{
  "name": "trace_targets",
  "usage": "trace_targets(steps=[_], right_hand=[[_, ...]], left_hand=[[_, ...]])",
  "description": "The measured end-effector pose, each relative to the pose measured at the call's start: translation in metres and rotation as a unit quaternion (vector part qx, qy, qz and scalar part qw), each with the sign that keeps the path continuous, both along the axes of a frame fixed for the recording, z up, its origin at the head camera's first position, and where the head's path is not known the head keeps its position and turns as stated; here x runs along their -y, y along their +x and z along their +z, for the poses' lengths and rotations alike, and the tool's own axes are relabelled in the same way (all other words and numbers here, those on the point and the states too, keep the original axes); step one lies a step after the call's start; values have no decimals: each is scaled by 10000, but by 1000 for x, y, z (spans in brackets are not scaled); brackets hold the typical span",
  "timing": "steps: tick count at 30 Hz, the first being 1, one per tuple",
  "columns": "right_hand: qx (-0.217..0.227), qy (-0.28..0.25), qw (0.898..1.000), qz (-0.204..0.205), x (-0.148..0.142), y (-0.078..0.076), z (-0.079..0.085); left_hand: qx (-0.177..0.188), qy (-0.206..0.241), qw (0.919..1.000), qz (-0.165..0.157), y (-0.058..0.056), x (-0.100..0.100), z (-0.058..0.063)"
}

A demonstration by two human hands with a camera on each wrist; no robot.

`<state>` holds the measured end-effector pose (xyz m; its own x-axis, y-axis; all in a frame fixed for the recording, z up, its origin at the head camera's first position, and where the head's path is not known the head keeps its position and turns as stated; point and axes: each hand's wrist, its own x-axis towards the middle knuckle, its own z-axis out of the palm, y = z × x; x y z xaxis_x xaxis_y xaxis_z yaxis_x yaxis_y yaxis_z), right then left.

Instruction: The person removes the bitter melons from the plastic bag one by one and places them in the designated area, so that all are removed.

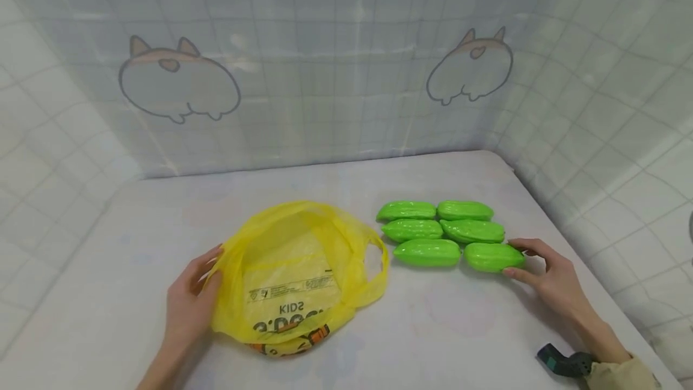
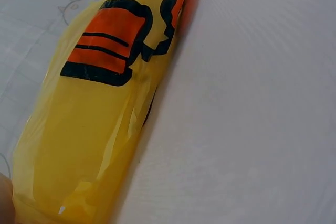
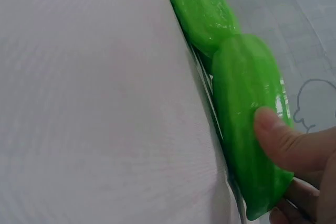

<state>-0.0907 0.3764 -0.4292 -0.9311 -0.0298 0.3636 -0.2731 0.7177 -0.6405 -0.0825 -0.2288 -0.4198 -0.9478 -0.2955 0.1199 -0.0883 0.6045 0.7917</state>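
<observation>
A yellow plastic bag [image 1: 289, 278] with dark print and an orange cartoon lies on the table, its mouth wide and facing up. My left hand [image 1: 189, 297] pinches the bag's left rim; in the left wrist view only a sliver of that hand shows beside the bag [image 2: 89, 129]. To the right, several bright green, ridged bitter melons [image 1: 414, 230] lie in two columns. The nearest right one [image 1: 489, 257] is held at its right end by my right hand [image 1: 552, 278]. The right wrist view shows the thumb pressed on this bitter melon [image 3: 249, 98], fingers partly hidden behind it.
The white table [image 1: 422, 330] is bounded by a tiled-pattern curtain [image 1: 335, 77] at the back and similar walls on both sides. A loop handle [image 1: 379, 263] of the bag points toward the bitter melons. A dark wrist device [image 1: 565, 361] sits by my right sleeve.
</observation>
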Motion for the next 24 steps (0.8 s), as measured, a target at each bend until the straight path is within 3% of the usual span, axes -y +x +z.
trace_targets(steps=[14, 24], right_hand=[[-79, -142, 9999, 20, 5, -4, -8], [-71, -548, 9983, 207, -1, 1, -19]], left_hand=[[90, -13, 10000, 25, 2, -2, -1], [395, 283, 9988, 33, 6, -3, -1]])
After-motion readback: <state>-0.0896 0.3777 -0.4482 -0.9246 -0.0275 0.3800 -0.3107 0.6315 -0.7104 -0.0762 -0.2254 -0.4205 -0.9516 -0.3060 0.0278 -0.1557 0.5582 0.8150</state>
